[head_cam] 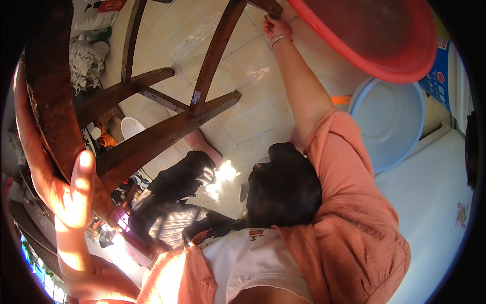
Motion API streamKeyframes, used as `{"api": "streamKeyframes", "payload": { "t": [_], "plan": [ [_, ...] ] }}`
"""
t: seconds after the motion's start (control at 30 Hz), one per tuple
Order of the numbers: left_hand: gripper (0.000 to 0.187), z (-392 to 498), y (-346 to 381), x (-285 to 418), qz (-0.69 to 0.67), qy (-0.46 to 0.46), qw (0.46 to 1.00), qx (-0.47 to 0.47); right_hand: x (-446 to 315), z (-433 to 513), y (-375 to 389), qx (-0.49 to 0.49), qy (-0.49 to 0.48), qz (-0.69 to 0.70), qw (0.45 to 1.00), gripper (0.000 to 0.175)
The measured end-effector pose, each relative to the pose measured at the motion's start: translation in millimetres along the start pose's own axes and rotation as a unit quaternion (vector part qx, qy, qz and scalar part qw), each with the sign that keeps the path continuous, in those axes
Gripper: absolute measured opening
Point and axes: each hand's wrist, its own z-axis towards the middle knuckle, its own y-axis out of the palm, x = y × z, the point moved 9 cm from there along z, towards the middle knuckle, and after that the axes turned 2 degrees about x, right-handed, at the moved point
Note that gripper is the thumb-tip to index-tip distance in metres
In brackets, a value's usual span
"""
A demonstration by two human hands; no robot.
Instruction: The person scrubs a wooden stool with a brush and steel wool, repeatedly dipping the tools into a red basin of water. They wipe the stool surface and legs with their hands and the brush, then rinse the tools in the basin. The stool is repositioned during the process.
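A dark brown wooden stool [171,135] is tipped over in front of me, its legs and crossbars splayed across the upper left. My left hand [72,197] grips the edge of the thick seat board [53,95], thumb on the near side and fingers along the outer side. Scuffs and worn patches mark the wood. At the top, my right arm is stretched out, and my right hand [279,30] has its fingers curled at the end of a stool leg [267,5]. The leg partly hides those fingertips.
A large red plastic basin [414,70] is at upper right, above a light blue basin [391,125]. A white surface [425,197] runs along my right. Bottles [97,21], a white mop head [87,60] and shoes [140,178] sit at left on the tiled floor [243,110].
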Motion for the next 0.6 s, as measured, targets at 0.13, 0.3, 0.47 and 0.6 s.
{"api": "streamKeyframes", "payload": {
  "t": [0.13,0.3,0.47,0.6],
  "plan": [
    [0.09,1.6,-1.8,2.9,0.026,0.001,1.0,-0.006,6.0,4.6,3.9,-0.038,0.055,0.017,0.998,0.007],
    [0.092,1.2,-2.4,0.9,0.037,-0.003,0.999,0.003,4.4,-11.1,12.7,0.003,0.055,0.028,0.998,0.007],
    [0.092,2.9,-2.7,3.5,0.054,0.012,0.998,-0.001,-1.1,-21.8,17.2,0.027,0.049,0.005,0.998,0.007],
    [0.09,3.6,-1.3,6.7,0.114,0.011,0.993,-0.009,67.2,-103.7,116.6,-0.177,0.026,-0.18,0.967,0.015]
  ]
}}
